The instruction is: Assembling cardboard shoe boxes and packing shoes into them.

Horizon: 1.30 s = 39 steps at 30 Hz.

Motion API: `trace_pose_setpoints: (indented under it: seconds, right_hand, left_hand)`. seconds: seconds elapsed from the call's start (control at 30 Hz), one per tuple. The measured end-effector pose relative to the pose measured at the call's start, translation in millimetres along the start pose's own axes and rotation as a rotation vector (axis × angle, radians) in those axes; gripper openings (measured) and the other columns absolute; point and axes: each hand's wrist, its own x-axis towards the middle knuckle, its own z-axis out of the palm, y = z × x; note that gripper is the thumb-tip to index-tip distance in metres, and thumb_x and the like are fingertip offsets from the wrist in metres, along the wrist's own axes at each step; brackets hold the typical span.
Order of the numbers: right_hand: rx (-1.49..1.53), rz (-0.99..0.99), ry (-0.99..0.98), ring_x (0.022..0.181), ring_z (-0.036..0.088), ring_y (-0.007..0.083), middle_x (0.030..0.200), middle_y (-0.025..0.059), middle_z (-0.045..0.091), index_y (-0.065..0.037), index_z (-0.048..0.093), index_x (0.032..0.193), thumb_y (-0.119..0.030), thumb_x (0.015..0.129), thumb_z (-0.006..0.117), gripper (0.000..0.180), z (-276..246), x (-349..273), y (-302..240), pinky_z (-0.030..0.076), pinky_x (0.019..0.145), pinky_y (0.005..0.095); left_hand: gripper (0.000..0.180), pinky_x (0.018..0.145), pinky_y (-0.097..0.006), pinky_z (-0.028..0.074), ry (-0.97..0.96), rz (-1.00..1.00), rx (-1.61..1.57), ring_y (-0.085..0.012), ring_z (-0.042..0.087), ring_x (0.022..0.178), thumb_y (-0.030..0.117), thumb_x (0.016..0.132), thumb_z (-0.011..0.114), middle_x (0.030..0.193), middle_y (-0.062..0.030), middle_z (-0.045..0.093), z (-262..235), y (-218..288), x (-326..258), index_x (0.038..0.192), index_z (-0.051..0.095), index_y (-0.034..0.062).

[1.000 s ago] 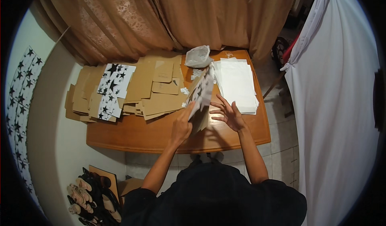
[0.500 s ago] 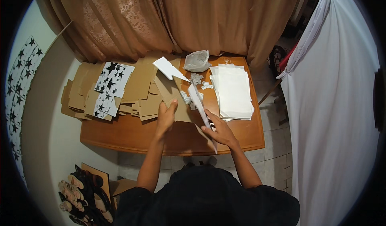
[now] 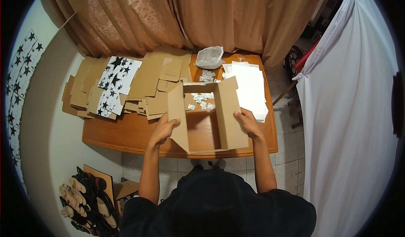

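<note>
A brown cardboard box is unfolded into a four-sided frame, its middle open so that the table shows through it. I hold it over the front of the table. My left hand is closed on its left side, thumb on the inner-facing flap. At the opposite edge my right hand grips the right side, with its thumb on top. Small white-and-green packets lie loose on the table, some seen through the frame and more just beyond it.
The wooden table bears flat cardboard pieces on the left, topped by star-patterned sheets. White sheets are stacked at right. Behind the packets sits a plastic bag. Shoes stand at lower left; curtains hang behind and right.
The flattened, white-sided cardboard in my hands has been opened into a box frame. My hands have moved apart and turned it so its brown inside flaps face up.
</note>
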Motion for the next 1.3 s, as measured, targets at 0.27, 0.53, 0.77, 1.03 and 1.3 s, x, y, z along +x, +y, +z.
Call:
trace_pose_setpoints:
  seconds: [0.27,0.53,0.77,1.03,1.3]
  right_hand:
    - [-0.148,0.044,0.025,0.086,0.061,0.0121,0.099,0.0063,0.069,0.006,0.064,0.115,-0.018,0.103,0.054,0.029,4.8,11.7,54.1,0.049,0.073,0.0280]
    - [-0.871,-0.097,0.194,0.091,0.067,0.0458,0.095,0.0315,0.068,0.004,0.064,0.116,-0.023,0.096,0.055,0.035,14.1,9.9,71.8,0.052,0.080,0.0501]
    - [-1.053,0.001,0.136,0.099,0.063,0.0471,0.106,0.0303,0.066,-0.008,0.034,0.153,-0.023,0.096,0.060,0.065,36.6,3.7,86.2,0.050,0.087,0.0518]
    - [-0.812,-0.117,0.087,0.099,0.060,0.0456,0.109,0.0292,0.057,-0.015,0.018,0.161,-0.026,0.093,0.063,0.082,19.2,9.9,121.8,0.049,0.088,0.0507]
    - [-0.859,-0.130,0.105,0.096,0.057,0.0349,0.115,0.0273,0.055,-0.011,0.021,0.160,-0.027,0.092,0.066,0.083,12.6,11.8,125.9,0.051,0.084,0.0401]
  left_hand:
    - [0.046,0.087,-0.034,0.050,0.070,-0.015,0.206,-0.0236,0.062,0.103,0.012,0.091,0.056,0.118,-0.0177,0.064,2.8,9.4,-17.1,0.134,0.052,-0.0051]
    - [0.065,0.108,-0.048,0.041,-0.088,-0.073,0.651,-0.0457,0.053,0.126,0.015,0.087,0.052,0.129,-0.0333,0.057,31.6,-84.7,41.1,0.148,0.036,-0.0013]
    - [0.074,0.114,-0.047,0.035,0.030,-0.036,0.643,-0.0469,0.044,0.136,0.012,0.088,0.054,0.143,-0.0348,0.046,52.4,-128.6,52.4,0.154,0.024,-0.0006]
    - [0.088,0.116,-0.048,0.031,0.216,0.316,0.750,-0.0462,0.038,0.138,0.038,0.091,0.068,0.148,-0.0331,0.038,78.3,-126.6,57.0,0.154,0.021,-0.0028]
    - [0.052,0.115,-0.046,0.031,0.019,0.409,0.685,-0.0404,0.041,0.134,0.035,0.097,0.060,0.143,-0.0233,0.045,52.0,-89.9,129.4,0.138,0.052,0.0042]
